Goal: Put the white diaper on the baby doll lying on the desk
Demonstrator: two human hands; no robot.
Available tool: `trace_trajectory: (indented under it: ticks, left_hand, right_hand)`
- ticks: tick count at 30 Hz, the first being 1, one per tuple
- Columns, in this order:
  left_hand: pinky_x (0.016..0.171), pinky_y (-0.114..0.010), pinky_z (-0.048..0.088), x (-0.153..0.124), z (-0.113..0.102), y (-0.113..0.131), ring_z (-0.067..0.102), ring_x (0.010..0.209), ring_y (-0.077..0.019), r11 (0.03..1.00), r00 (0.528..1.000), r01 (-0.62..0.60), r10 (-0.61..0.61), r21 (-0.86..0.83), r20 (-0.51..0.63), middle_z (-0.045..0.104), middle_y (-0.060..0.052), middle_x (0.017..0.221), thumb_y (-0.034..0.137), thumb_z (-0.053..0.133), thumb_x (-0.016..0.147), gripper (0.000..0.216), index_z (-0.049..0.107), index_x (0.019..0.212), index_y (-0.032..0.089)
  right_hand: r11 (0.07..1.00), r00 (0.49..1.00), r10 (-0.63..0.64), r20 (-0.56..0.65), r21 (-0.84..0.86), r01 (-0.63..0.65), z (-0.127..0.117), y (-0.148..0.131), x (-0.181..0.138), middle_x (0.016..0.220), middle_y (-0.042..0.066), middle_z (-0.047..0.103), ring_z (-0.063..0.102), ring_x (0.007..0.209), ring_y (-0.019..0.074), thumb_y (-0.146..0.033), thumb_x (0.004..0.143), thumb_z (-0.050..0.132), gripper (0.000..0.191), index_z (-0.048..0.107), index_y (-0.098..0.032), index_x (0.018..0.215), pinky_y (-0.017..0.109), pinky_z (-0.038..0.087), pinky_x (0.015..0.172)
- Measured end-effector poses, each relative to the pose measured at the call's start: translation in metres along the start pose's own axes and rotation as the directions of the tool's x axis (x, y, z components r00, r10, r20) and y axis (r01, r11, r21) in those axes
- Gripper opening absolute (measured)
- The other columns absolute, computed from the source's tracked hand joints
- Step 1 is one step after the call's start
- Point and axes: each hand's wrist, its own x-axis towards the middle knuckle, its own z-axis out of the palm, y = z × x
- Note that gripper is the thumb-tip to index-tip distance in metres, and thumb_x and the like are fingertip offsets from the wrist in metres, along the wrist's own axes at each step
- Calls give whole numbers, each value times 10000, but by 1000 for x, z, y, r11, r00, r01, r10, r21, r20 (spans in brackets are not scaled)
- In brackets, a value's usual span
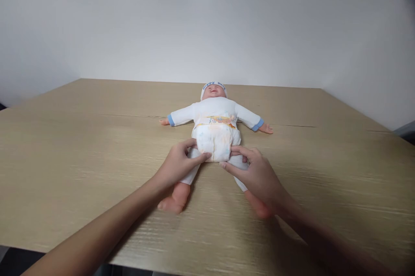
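Observation:
A baby doll (215,105) in white clothes with blue cuffs and a printed cap lies on its back, arms spread and feet toward me. Round its hips is a white diaper (214,138) with an orange printed band at the waist. My left hand (180,159) holds the diaper's lower left edge, thumb on the front and fingers at the side by the doll's leg. At the lower right edge, my right hand (254,168) grips the diaper between thumb and fingers. Some fingertips are hidden behind the diaper and the legs.
The doll lies in the middle of a wide wooden table (97,150), which has a thin seam running across it. A pale wall (162,25) rises behind the table's far edge. Dark shapes show below the near edge.

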Motion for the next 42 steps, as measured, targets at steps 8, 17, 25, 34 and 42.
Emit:
trace_trajectory:
  ticks: [8,17,25,34,42]
  left_hand:
    - [947,-410,558,11,-5,-13,719,1097,-295,972,995,45,-23,-229,97,801,-81,1162,556,784,908,422,759,1131,198]
    - [759,-336,496,8,-4,-10,651,852,-222,990,1000,-23,24,-140,10,777,-50,951,568,758,924,399,791,1038,188]
    - [980,-458,556,8,-1,-5,724,1119,-333,978,998,16,-4,-207,59,830,-83,1169,544,772,914,403,831,1136,213]
    - [987,-413,547,10,0,-9,730,1124,-292,846,986,144,-80,-514,144,812,-98,1223,556,833,888,456,817,1194,219]
    - [845,-335,544,8,3,-10,731,975,-238,789,985,167,-153,-592,73,824,-100,1118,560,883,838,455,790,1072,181]
  right_hand:
    - [998,1000,8,8,57,-9,10,-4,3,1179,86,751,587,1169,333,-582,915,694,368,776,-260,1074,470,459,999]
    - [997,999,52,15,51,-53,11,-4,6,1073,83,720,601,1034,300,-585,936,667,361,760,-259,1060,415,472,906]
    - [988,999,-34,29,153,29,21,-7,14,958,51,763,624,961,284,-565,957,673,340,725,-240,868,421,480,911]
    - [864,981,63,182,482,-145,14,-1,18,1098,43,785,679,1029,256,-555,920,745,363,755,-236,1094,353,508,869]
    - [919,996,63,66,385,-84,14,7,13,786,-26,569,478,731,175,-611,920,731,390,628,-235,908,314,391,669]
